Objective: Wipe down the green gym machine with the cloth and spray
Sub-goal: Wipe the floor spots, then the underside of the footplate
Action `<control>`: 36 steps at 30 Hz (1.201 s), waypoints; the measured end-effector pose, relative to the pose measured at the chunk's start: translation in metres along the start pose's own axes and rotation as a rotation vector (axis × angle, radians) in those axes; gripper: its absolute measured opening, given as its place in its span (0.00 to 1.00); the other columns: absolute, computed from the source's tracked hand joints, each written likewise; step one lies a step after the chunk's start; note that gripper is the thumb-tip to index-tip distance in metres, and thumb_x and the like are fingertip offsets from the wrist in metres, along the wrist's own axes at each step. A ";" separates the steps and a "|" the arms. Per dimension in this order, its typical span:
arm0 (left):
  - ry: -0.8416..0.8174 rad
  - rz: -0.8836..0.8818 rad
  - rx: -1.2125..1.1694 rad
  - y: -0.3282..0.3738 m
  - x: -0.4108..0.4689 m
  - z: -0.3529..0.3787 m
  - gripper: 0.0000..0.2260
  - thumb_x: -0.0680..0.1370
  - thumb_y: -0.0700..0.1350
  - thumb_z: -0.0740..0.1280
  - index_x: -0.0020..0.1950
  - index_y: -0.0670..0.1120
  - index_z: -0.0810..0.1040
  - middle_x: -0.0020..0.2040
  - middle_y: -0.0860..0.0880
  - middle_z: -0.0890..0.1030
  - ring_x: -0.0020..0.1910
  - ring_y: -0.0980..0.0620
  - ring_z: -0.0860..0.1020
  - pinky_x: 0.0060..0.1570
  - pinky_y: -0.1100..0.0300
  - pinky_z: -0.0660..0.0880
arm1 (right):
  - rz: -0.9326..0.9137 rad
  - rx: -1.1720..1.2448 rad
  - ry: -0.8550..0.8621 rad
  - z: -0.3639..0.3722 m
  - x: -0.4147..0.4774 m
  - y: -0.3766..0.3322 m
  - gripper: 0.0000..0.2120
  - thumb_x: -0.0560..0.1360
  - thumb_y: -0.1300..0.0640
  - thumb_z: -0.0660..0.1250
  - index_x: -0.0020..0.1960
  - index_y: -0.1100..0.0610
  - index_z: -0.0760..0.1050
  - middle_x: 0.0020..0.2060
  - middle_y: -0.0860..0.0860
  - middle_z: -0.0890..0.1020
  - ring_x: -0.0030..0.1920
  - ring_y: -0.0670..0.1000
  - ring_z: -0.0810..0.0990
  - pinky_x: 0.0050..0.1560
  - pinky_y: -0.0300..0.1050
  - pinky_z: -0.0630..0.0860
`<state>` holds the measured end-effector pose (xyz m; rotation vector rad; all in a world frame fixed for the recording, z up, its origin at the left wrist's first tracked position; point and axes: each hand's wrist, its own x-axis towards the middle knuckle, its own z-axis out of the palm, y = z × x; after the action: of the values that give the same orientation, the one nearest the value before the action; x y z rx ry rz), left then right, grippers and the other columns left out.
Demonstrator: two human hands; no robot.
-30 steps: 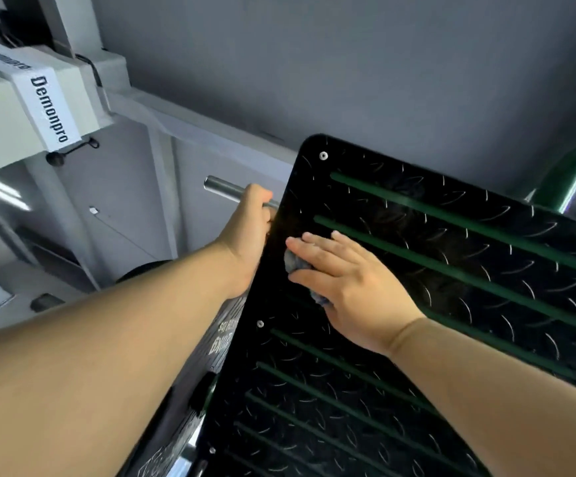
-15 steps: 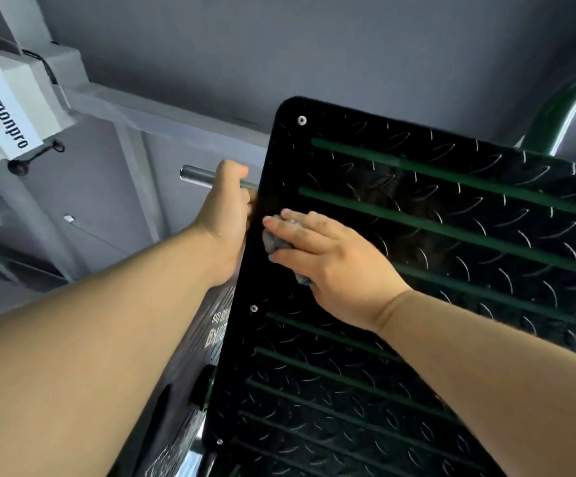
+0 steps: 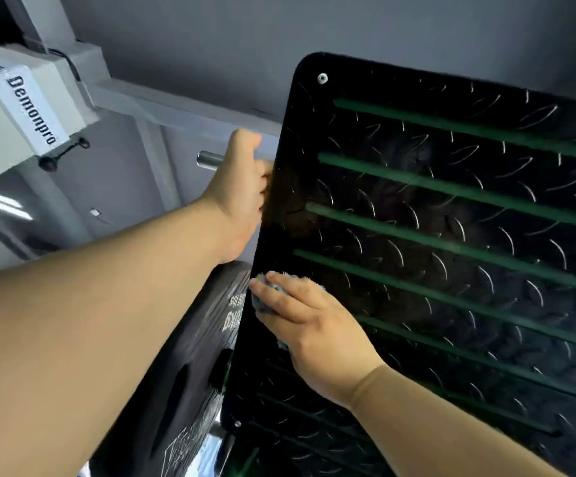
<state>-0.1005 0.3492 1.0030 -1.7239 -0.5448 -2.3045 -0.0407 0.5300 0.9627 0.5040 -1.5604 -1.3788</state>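
A black plate [image 3: 452, 253] with green strips fills the right of the frame. The left hand [image 3: 242, 197], centre, has fingers clenched on a steel bar [image 3: 209, 158]. Below it, the right hand [image 3: 314, 332] presses a blue cloth [image 3: 262, 302] flat against the plate's left edge.
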 end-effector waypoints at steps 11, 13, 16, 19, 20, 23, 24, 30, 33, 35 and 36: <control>0.106 -0.222 -0.085 -0.094 -0.039 -0.017 0.34 0.79 0.66 0.47 0.57 0.41 0.80 0.49 0.43 0.84 0.49 0.46 0.82 0.53 0.52 0.74 | 0.136 -0.069 0.223 -0.021 0.035 0.015 0.20 0.72 0.58 0.56 0.56 0.58 0.83 0.65 0.55 0.77 0.62 0.61 0.75 0.56 0.56 0.74; 0.111 -0.245 -0.056 -0.089 -0.039 -0.019 0.34 0.79 0.67 0.47 0.55 0.43 0.81 0.51 0.42 0.84 0.51 0.46 0.80 0.52 0.54 0.73 | 0.034 -0.029 0.037 0.004 0.004 -0.006 0.20 0.72 0.55 0.55 0.51 0.53 0.84 0.63 0.49 0.79 0.62 0.55 0.75 0.55 0.51 0.74; 0.133 -0.259 -0.021 -0.088 -0.040 -0.016 0.33 0.78 0.67 0.47 0.54 0.45 0.82 0.53 0.41 0.83 0.52 0.44 0.80 0.52 0.52 0.74 | -0.017 -0.037 -0.022 -0.006 -0.005 -0.002 0.19 0.70 0.55 0.54 0.44 0.51 0.85 0.59 0.46 0.82 0.59 0.52 0.78 0.53 0.48 0.70; 0.134 -0.224 -0.041 -0.091 -0.043 -0.016 0.34 0.78 0.67 0.48 0.56 0.40 0.79 0.50 0.41 0.83 0.46 0.45 0.81 0.48 0.53 0.75 | 0.131 -0.138 0.247 -0.038 0.028 0.020 0.18 0.71 0.58 0.57 0.49 0.53 0.85 0.62 0.49 0.80 0.60 0.54 0.75 0.53 0.48 0.64; 0.124 -0.217 -0.044 -0.091 -0.043 -0.018 0.35 0.79 0.67 0.47 0.58 0.39 0.79 0.50 0.41 0.82 0.45 0.46 0.80 0.47 0.54 0.74 | 0.220 -0.152 0.330 -0.046 0.040 0.026 0.18 0.71 0.58 0.57 0.51 0.53 0.84 0.64 0.50 0.79 0.62 0.54 0.73 0.55 0.49 0.64; 0.093 -0.169 -0.052 -0.097 -0.038 -0.023 0.33 0.79 0.65 0.46 0.54 0.41 0.80 0.47 0.43 0.83 0.43 0.49 0.81 0.45 0.55 0.75 | 0.316 -0.112 0.400 -0.034 0.055 0.020 0.20 0.70 0.59 0.57 0.56 0.54 0.82 0.68 0.52 0.75 0.66 0.58 0.72 0.60 0.50 0.64; 0.088 -0.161 -0.062 -0.099 -0.039 -0.023 0.32 0.80 0.64 0.47 0.52 0.42 0.80 0.44 0.44 0.84 0.41 0.51 0.82 0.43 0.57 0.76 | 0.277 -0.099 0.353 -0.021 0.051 0.011 0.20 0.70 0.59 0.58 0.56 0.54 0.82 0.68 0.52 0.75 0.66 0.58 0.72 0.60 0.51 0.64; 0.091 -0.232 -0.090 -0.096 -0.045 -0.029 0.35 0.78 0.67 0.48 0.59 0.39 0.78 0.51 0.41 0.79 0.50 0.45 0.79 0.55 0.52 0.76 | 0.212 0.022 0.095 0.033 0.004 -0.031 0.21 0.74 0.59 0.57 0.62 0.54 0.80 0.67 0.48 0.76 0.66 0.54 0.74 0.62 0.45 0.64; 0.093 -0.226 -0.063 -0.096 -0.043 -0.030 0.34 0.79 0.66 0.47 0.56 0.38 0.78 0.49 0.40 0.80 0.48 0.46 0.79 0.48 0.54 0.76 | 0.083 -0.060 0.063 0.008 0.008 -0.013 0.19 0.73 0.58 0.56 0.55 0.53 0.83 0.64 0.49 0.79 0.63 0.55 0.77 0.59 0.47 0.65; 0.103 -0.189 -0.030 -0.095 -0.043 -0.028 0.32 0.80 0.64 0.47 0.54 0.40 0.78 0.47 0.42 0.81 0.46 0.47 0.79 0.46 0.55 0.75 | 0.122 -0.129 0.208 -0.020 0.019 0.010 0.19 0.71 0.60 0.59 0.55 0.53 0.83 0.65 0.50 0.78 0.62 0.57 0.77 0.58 0.52 0.68; 0.113 -0.183 -0.011 -0.095 -0.043 -0.027 0.30 0.80 0.63 0.47 0.54 0.41 0.79 0.46 0.43 0.82 0.44 0.48 0.79 0.45 0.56 0.75 | 0.201 -0.152 0.326 -0.036 0.026 0.022 0.19 0.70 0.62 0.60 0.56 0.54 0.83 0.65 0.51 0.78 0.63 0.58 0.75 0.58 0.54 0.70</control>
<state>-0.1482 0.4225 0.9399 -1.5957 -0.6956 -2.5152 -0.0159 0.4967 0.9895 0.4411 -1.1984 -1.1834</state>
